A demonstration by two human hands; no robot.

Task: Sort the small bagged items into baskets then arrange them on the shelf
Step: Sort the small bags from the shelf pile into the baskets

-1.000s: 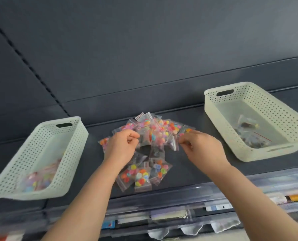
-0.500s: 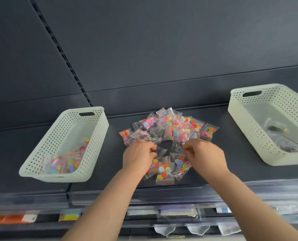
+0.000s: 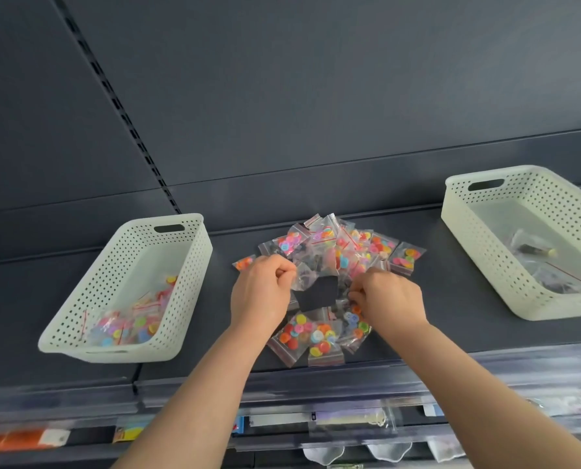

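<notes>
- Dark grey shelving fills the view, with a slotted upright running down the upper left; the shelf crosses the middle of the frame.
- At centre lies the pile of button bags, small clear zip pouches of bright buttons, with a few darker ones mixed in, overlapping each other.
- I judge them light, soft and slippery. The film crumples and the buttons shift inside, so the flat sealed edge or a corner is the place to pinch.
- My left hand is curled tight, thumb and fingertips pinching the corner of a clear bag at the pile's middle.
- My right hand is curled too, its fingertips nipping the edge of a button bag at the pile's lower right.
- At lower left, the left basket, pale and perforated, holds a heap of colourful button pouches at its near end.
- At right, the right basket holds a few pouches with dark contents; I cannot tell what they are.
- Along the bottom runs a clear rail, with blurred goods beneath.
</notes>
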